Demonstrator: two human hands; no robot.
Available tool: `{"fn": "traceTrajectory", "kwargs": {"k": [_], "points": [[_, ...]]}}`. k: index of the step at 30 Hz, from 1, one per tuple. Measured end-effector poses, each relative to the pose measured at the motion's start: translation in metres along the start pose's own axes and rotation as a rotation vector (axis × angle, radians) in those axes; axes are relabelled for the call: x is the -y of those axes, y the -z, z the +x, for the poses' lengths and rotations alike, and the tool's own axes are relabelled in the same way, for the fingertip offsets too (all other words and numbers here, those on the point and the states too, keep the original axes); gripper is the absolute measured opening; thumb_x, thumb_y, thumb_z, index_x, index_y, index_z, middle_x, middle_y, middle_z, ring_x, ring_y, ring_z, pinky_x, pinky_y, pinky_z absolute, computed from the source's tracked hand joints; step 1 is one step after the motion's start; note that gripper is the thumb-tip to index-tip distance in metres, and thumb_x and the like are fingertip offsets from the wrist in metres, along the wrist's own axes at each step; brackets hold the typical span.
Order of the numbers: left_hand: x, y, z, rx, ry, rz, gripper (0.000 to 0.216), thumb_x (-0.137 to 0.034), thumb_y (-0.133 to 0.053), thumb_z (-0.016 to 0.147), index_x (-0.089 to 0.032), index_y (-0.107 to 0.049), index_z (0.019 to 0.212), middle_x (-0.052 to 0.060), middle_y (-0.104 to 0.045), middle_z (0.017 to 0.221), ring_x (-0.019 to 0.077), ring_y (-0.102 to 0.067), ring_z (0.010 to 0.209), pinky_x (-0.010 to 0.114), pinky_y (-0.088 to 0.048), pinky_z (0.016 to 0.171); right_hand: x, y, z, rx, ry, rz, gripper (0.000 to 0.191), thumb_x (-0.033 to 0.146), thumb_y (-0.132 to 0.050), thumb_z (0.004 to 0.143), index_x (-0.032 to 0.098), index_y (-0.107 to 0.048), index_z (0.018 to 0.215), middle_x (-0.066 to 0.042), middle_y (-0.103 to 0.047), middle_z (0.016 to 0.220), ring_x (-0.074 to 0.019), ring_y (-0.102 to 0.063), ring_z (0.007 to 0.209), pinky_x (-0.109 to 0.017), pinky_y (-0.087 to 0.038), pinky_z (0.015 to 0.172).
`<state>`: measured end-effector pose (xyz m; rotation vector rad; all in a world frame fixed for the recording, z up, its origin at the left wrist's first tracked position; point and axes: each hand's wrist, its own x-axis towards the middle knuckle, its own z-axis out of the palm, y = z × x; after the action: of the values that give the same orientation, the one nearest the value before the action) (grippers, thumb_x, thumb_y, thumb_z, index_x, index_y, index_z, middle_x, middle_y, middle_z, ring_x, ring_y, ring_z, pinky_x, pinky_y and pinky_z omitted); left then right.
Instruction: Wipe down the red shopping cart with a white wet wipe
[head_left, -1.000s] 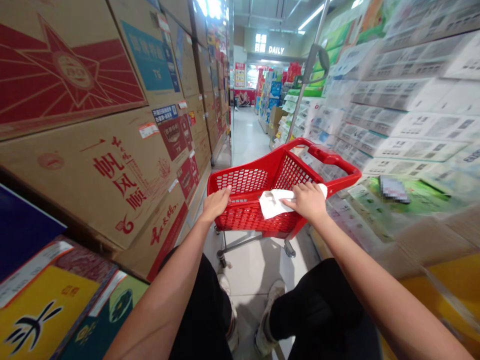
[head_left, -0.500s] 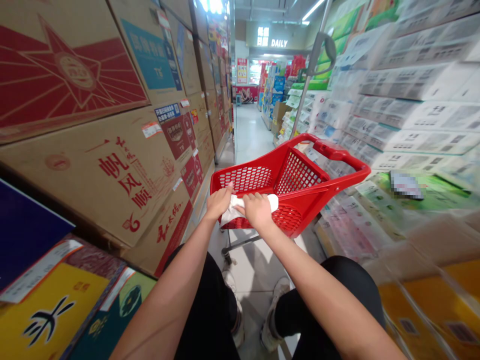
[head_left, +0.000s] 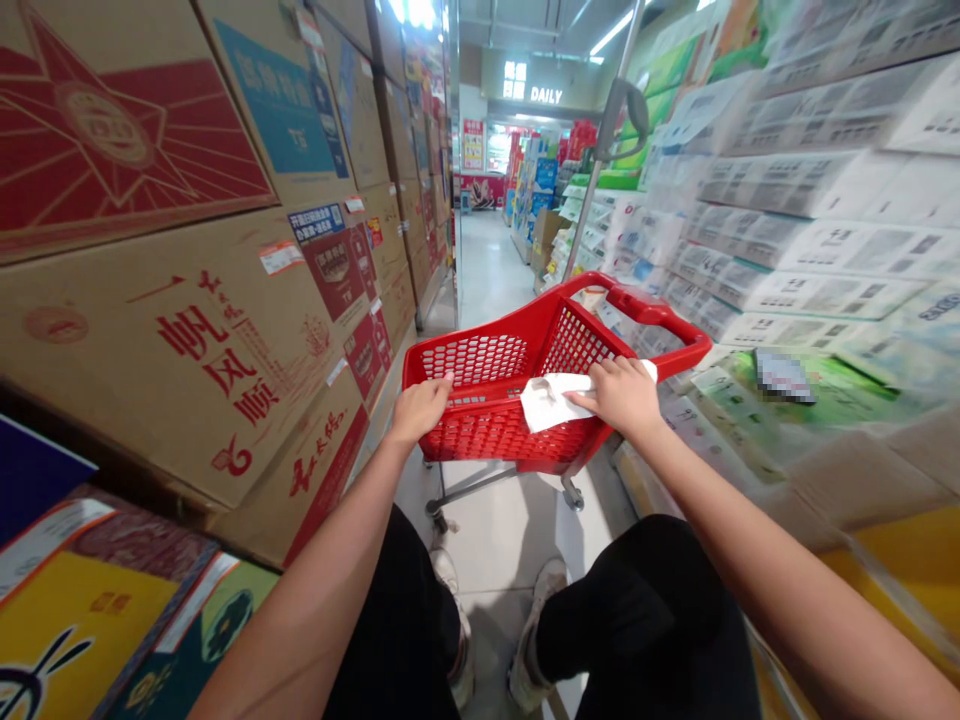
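Observation:
A red plastic shopping cart (head_left: 480, 435) with lattice sides stands crosswise before me, its push handle toward the right. My left hand (head_left: 421, 408) is closed over the rim at the cart's left end. Farther right along the near rim, my right hand (head_left: 625, 395) presses a white cloth (head_left: 546, 400) against the edge, fingers wrapped over it. One end of the cloth hangs loose toward the left across the basket's side. In the visible part of the basket I see no goods.
Stacked cardboard cartons (head_left: 225, 350) line the left side. On the right rise piles of white wrapped packs (head_left: 810, 250), partly blurred. A metal pole with a grey handle (head_left: 622, 115) stands behind the cart. The tiled aisle (head_left: 491, 265) runs on toward more shelves.
My right hand has slid right along the near rim with the cloth, away from my left hand. The left hand now grips the cart's corner without touching the cloth.

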<state>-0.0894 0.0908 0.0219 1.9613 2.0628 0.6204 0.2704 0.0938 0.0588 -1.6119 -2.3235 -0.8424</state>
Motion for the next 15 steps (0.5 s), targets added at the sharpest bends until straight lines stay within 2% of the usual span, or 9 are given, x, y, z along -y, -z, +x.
{"fn": "traceTrajectory", "kwargs": {"k": [3,6,9,15], "points": [[-0.001,0.0,0.0,0.004,0.004,-0.003,0.073,-0.061,-0.012,0.099,-0.023,-0.074,0.105,0.008,-0.077,0.104,0.0238,-0.069,0.106,0.032,-0.048,0.091,-0.003,0.001,0.0,-0.004,-0.014,-0.009,0.052,0.062,-0.046,0.094,0.014,-0.067,0.094,-0.015,-0.067,0.093,-0.029,-0.052,0.094,-0.038,-0.028,0.087],[-0.003,0.0,-0.001,0.021,0.017,-0.019,0.076,-0.062,-0.009,0.099,-0.025,-0.075,0.104,0.006,-0.077,0.104,0.0232,-0.069,0.106,0.032,-0.048,0.091,0.018,0.0,0.002,0.01,-0.002,0.022,0.05,0.06,-0.047,0.095,0.014,-0.067,0.094,-0.015,-0.068,0.094,-0.0286,-0.052,0.094,-0.039,-0.028,0.087],[-0.005,-0.001,-0.004,0.036,0.019,-0.021,0.079,-0.062,-0.006,0.098,-0.025,-0.075,0.102,0.006,-0.077,0.105,0.0231,-0.069,0.107,0.032,-0.048,0.09,0.06,-0.001,0.007,0.04,0.018,0.103,0.049,0.059,-0.045,0.097,0.015,-0.067,0.094,-0.015,-0.069,0.095,-0.0281,-0.054,0.094,-0.038,-0.029,0.086],[-0.009,-0.005,-0.008,0.013,0.006,0.017,0.084,-0.066,-0.001,0.097,-0.024,-0.074,0.105,0.008,-0.076,0.112,0.0261,-0.067,0.113,0.034,-0.047,0.092,0.163,0.002,0.024,0.028,0.028,0.299,0.053,0.063,-0.04,0.098,0.017,-0.064,0.093,-0.014,-0.069,0.096,-0.0274,-0.056,0.093,-0.038,-0.03,0.083]]}}
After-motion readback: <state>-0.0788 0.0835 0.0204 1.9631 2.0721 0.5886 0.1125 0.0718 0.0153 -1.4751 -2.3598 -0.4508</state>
